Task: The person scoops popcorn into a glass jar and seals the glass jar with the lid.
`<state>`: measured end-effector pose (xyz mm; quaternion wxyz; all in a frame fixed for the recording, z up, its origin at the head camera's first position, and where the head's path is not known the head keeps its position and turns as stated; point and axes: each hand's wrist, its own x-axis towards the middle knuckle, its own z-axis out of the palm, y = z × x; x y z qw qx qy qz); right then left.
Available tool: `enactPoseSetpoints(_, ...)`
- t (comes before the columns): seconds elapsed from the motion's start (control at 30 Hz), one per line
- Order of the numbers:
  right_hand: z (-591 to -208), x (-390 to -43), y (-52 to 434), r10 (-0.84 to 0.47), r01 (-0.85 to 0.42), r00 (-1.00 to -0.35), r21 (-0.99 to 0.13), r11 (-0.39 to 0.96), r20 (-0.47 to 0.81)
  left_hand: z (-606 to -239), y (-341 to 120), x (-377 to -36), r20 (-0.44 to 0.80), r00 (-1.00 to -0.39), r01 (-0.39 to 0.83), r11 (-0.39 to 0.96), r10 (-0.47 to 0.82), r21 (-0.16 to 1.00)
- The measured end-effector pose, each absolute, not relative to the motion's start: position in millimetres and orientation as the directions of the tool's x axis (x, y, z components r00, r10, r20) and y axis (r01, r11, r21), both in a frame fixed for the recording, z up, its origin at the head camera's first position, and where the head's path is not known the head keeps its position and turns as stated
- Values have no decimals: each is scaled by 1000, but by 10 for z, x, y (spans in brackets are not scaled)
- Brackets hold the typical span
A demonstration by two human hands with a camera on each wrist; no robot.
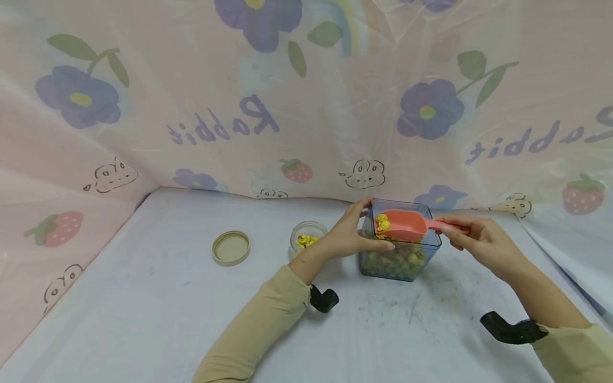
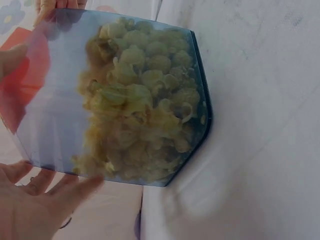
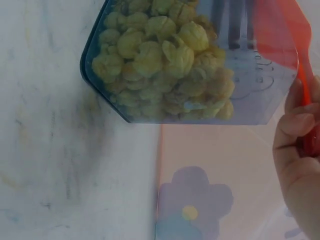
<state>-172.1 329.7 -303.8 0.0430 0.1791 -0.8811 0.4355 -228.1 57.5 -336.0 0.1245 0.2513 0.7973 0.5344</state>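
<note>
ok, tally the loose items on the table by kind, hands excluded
Containers: 2, the blue-tinted box and the small jar
Scoops: 1, the red scoop
Lids: 1, the beige lid
Total: 4

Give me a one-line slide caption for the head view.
Right hand lifts a pink scoop of yellow pasta over a clear blue container that the left hand grips.
</note>
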Motion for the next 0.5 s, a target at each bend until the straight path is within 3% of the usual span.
enactPoseSetpoints(0.3, -3023, -1655, 3228, -211, -336, -942, -749, 571, 261, -3295, 530, -2210, 32, -870, 272, 424, 493, 864)
enactPoseSetpoints(0.5, -3017, -1627, 3196, -183, -328, -944, -763, 557, 273, -3298, 437, -2178, 73, -875, 324, 467, 479, 822)
